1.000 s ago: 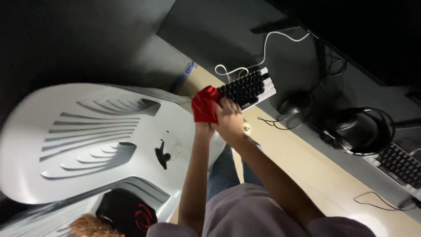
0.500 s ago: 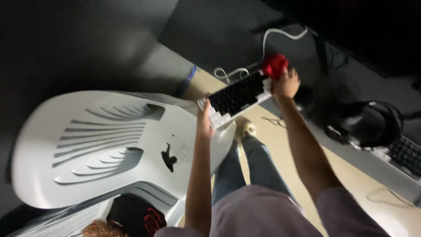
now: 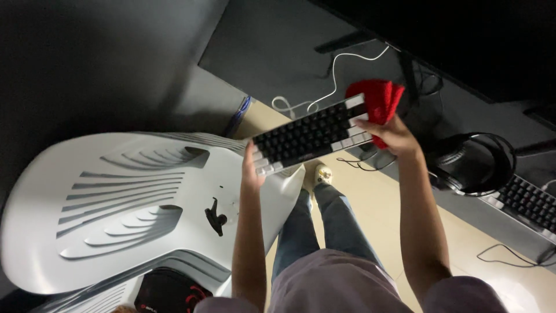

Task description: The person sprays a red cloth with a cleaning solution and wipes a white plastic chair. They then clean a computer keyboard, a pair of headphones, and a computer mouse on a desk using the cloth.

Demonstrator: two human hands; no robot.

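A small keyboard (image 3: 313,136) with black keys and white edge keys is held up in the air, tilted, between both hands. My left hand (image 3: 252,171) grips its lower left end. At its upper right end, my right hand (image 3: 391,136) holds a bunched red cloth (image 3: 379,98) against the keyboard. A white coiled cable (image 3: 324,98) runs from the keyboard onto the dark desk (image 3: 272,52).
A large white chair back (image 3: 127,203) fills the left side. Black headphones (image 3: 478,165) and a second keyboard (image 3: 530,203) lie on the desk at the right. My legs in jeans (image 3: 324,226) stand on the tan floor. A black item with a red logo (image 3: 168,293) sits at the bottom.
My right hand has carried the red cloth from the keyboard's left part to its right end. My left hand has taken the left end, and the keyboard is now raised off the desk.
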